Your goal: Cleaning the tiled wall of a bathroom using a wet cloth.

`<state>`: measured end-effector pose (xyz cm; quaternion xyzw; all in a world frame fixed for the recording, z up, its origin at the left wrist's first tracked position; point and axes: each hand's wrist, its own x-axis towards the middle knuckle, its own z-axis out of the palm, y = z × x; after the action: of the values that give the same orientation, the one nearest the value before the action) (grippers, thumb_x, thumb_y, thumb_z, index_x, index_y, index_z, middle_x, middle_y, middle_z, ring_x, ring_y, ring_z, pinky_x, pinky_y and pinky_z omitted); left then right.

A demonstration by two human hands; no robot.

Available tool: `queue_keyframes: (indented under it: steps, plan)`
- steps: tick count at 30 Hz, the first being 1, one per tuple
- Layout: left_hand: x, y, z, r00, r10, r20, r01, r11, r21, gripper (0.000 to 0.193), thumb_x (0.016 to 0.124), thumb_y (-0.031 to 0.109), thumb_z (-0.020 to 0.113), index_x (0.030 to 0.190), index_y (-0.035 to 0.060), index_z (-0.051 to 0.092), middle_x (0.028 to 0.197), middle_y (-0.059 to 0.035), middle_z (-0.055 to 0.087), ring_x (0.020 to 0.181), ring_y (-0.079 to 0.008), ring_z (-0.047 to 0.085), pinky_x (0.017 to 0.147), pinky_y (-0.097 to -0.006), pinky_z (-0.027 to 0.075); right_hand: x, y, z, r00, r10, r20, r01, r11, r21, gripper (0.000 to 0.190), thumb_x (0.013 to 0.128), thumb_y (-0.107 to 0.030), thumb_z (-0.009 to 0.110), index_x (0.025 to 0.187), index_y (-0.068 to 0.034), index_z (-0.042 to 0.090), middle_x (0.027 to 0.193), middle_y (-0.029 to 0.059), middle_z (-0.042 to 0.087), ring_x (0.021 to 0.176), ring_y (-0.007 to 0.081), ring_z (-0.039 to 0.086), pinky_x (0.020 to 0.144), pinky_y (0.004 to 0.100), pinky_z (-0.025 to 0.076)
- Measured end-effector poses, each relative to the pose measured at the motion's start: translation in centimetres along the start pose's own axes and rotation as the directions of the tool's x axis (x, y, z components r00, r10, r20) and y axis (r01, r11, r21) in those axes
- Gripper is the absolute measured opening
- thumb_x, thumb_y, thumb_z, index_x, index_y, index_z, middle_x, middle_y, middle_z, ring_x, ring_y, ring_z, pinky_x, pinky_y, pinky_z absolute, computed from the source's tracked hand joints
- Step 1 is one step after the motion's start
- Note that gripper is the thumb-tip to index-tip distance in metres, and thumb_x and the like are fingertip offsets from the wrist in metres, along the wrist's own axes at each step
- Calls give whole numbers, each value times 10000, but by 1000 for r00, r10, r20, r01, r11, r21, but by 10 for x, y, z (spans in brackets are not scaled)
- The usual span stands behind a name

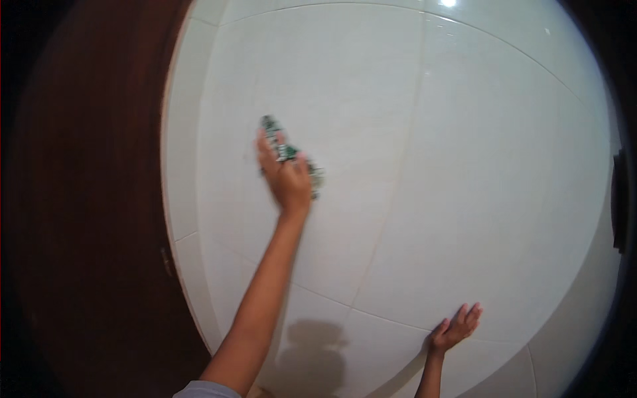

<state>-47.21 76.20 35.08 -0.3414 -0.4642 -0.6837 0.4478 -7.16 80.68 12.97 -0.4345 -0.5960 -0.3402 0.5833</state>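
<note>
A green and white patterned cloth (288, 152) lies against a pale tiled wall (343, 164), left of the middle of the view. My left hand (286, 171) presses on it, palm towards the wall; cloth shows between the fingers and past the thumb side. Hand and cloth are slightly blurred. My right hand (457, 329) is low on the right, fingers extended, resting against the wall tiles with nothing visible in it. Its palm is hidden.
At the left stands a dark brown door (89, 199) with a small metal fitting (167, 262) near its edge. A narrow tiled strip lies between door and wall. A dark object (618, 201) is at the far right rim. Shadows fall on the lower wall.
</note>
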Motion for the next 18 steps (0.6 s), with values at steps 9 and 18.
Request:
queue_keyframes:
  steps: [9, 18]
  plan:
    - [-76, 117, -10, 741, 541, 398, -367, 823, -434, 571, 872, 511, 355, 1343, 189, 367, 1432, -95, 254, 1325, -317, 205, 1055, -477, 178, 20, -3, -11, 973, -163, -165, 155, 986, -59, 459, 917, -260, 344, 1320, -42, 378, 1395, 148, 317, 1308, 310, 252, 1037, 463, 159]
    - [-188, 34, -70, 822, 326, 466, -214, 936, -279, 548, 765, 92, 543, 1300, 99, 422, 1392, -148, 305, 1288, -318, 289, 1040, -442, 228, 25, -13, -31, 987, -122, -101, 118, 992, -47, 455, 925, -266, 351, 1312, -27, 369, 1389, 175, 311, 1310, 345, 233, 1033, 489, 165]
